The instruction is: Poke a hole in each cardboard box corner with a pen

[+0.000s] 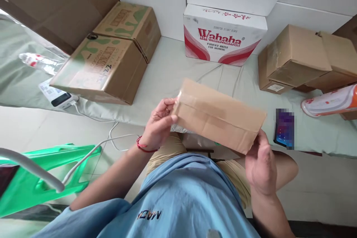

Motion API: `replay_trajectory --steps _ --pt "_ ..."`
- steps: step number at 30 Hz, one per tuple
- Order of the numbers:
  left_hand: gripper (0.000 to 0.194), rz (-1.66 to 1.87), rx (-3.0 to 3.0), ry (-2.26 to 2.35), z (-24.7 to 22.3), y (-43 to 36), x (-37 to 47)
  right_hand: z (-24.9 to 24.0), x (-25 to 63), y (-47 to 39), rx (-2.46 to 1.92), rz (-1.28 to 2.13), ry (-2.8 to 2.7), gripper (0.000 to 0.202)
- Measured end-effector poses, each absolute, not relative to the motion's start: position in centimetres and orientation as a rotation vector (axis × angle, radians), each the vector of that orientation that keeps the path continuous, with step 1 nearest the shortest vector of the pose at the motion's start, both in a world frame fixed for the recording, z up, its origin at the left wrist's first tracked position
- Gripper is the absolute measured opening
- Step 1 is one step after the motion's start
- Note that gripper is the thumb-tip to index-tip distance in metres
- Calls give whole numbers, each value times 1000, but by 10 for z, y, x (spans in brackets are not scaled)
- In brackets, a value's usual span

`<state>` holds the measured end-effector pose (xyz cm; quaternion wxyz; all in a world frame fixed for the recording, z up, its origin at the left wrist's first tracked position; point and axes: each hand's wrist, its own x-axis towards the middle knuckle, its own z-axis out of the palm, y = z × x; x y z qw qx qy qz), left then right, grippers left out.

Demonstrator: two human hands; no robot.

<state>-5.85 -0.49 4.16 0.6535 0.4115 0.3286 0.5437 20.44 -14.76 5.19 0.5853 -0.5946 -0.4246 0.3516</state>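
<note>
A plain brown cardboard box [220,113] is held up between my two hands, tilted down toward the right, just over the front edge of the covered table. My left hand [161,123] grips its left end, thumb on the near side and fingers behind; a red cord circles that wrist. At the lower right corner, my right hand [261,161] holds the box, its fingers partly hidden behind and beneath the cardboard. A taped seam and creases run along the box's near face. Its underside is out of sight.
On the pale green tablecloth [164,70] stand a white and red Wahaha carton [223,41], stacked coconut cartons [97,63] and brown boxes [301,57]. A phone [283,128] lies right, near a cylindrical pack [329,100]. White cables [111,137] hang left above a green plastic stool [55,174].
</note>
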Motion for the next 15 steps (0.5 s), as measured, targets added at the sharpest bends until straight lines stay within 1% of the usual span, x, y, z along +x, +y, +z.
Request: replay_trajectory --steps 2,4,5,6,8,11,13,15 --pt "50 1145 1117 684 39 -14 -57 49 211 -142 -1370 929 -844 65" --pt "56 1099 1269 618 37 -20 -54 48 217 -138 -1397 888 -781 55" --pt "57 1091 1321 601 36 -23 -53 47 219 -137 -1413 842 -772 55" --pt "56 1091 1354 595 36 -25 -53 46 220 -136 -1421 803 -773 58" --pt "48 1101 1368 610 36 -27 -52 44 222 -136 -1415 748 -797 65" --pt "35 1120 1269 647 38 -29 -52 41 221 -137 -1419 656 -881 64" --pt "37 1150 1129 693 41 -30 -51 39 220 -140 -1441 591 -949 61" --pt "47 1184 966 786 43 -29 -50 37 218 -144 -1480 534 -1036 63"
